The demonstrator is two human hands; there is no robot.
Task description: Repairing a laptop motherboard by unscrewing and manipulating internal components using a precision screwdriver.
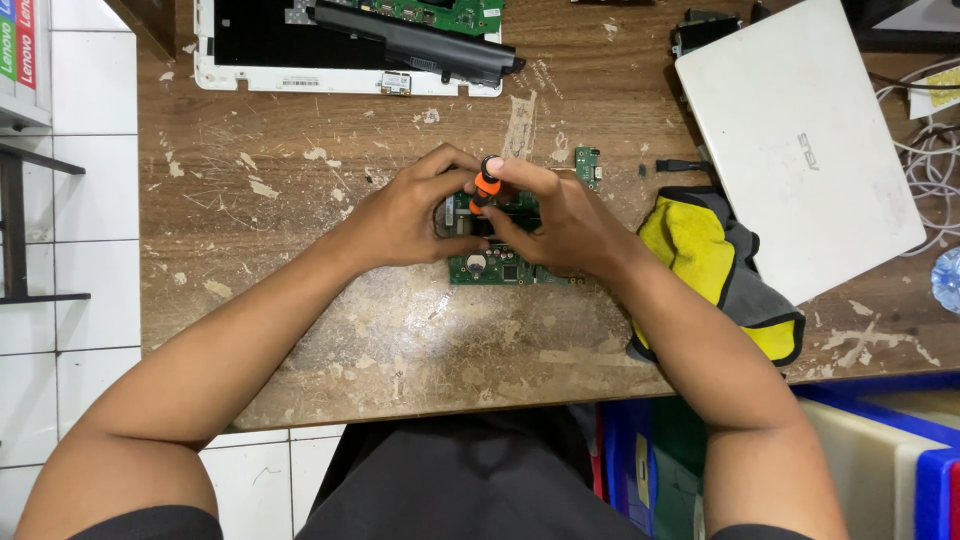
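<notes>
A green circuit board (500, 268) lies flat on the worn wooden table (400, 340), partly hidden under both hands. My right hand (560, 220) grips a small screwdriver with an orange and black handle (485, 185), standing upright over the board. My left hand (410, 215) rests on the board's left part, its fingertips touching the screwdriver's top. The tool's tip is hidden behind my fingers.
A small green board piece (588, 165) lies just right of my hands. A yellow and grey cloth (715, 265) sits beside a shut white laptop (800, 140). An opened white laptop base with a long black battery (420, 45) is at the back. Blue bins (880, 450) stand below the table's edge.
</notes>
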